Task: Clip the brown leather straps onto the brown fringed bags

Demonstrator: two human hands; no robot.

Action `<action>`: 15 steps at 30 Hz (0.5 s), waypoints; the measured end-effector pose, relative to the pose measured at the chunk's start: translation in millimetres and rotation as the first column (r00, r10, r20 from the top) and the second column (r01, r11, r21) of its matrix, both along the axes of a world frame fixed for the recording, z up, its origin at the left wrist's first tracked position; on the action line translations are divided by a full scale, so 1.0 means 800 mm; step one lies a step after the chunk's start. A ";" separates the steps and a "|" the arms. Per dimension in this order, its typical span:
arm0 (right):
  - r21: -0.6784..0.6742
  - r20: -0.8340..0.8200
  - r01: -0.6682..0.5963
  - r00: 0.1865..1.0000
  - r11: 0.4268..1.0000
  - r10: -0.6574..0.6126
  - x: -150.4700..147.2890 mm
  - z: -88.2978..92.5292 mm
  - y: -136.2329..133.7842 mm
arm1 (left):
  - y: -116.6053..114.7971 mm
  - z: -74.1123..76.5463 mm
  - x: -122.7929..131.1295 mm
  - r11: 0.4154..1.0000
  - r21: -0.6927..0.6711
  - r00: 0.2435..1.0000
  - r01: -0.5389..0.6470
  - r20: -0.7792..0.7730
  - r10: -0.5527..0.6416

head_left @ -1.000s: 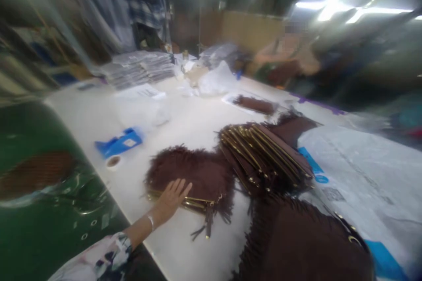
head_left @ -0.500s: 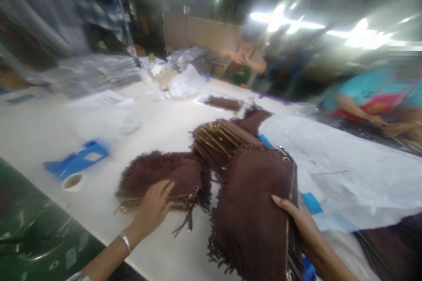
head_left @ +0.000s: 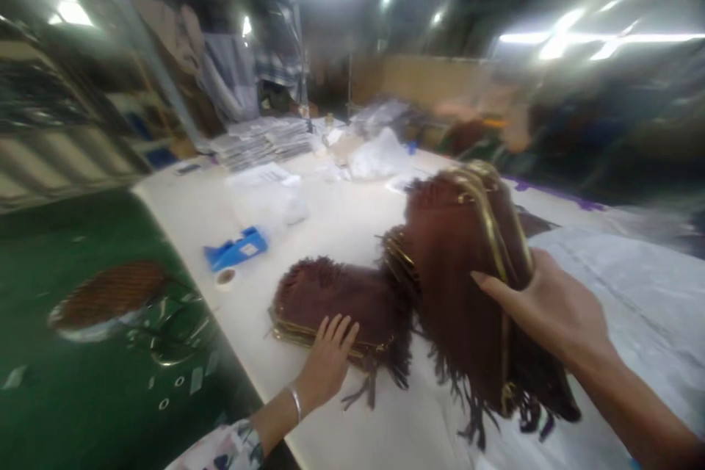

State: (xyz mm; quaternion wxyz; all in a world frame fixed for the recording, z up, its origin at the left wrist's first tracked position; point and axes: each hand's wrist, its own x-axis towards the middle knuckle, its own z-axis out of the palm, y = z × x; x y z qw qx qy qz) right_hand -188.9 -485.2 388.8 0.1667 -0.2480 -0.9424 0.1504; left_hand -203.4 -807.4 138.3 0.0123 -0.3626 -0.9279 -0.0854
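My right hand (head_left: 562,312) grips a few brown fringed zip pouches (head_left: 449,257) together, thumb on the near face, and holds them tilted above the table. Gold zips run along their edges and fringe hangs down. To the left, my left hand (head_left: 329,363) lies with fingers outstretched on the front edge of a low stack of similar fringed pouches (head_left: 341,297) on the white table (head_left: 258,349). Another pile of pouches (head_left: 397,253) is partly hidden behind the held ones.
A blue tape dispenser (head_left: 236,250) and a tape roll (head_left: 225,277) lie near the table's left edge. Farther back are a white plastic bag (head_left: 380,154) and stacked packages (head_left: 264,143). White sheeting (head_left: 633,283) covers the right side. A stool (head_left: 110,297) stands on the green floor.
My right hand has raised the pouches from the table, turning them so more gold zips show. My left hand stays on its stack. The view has swung left.
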 end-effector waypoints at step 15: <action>0.400 0.198 -0.696 0.701 0.597 0.685 -0.059 -0.290 -0.318 | -0.031 -0.110 0.000 0.999 0.036 0.996 0.040 0.073 -0.042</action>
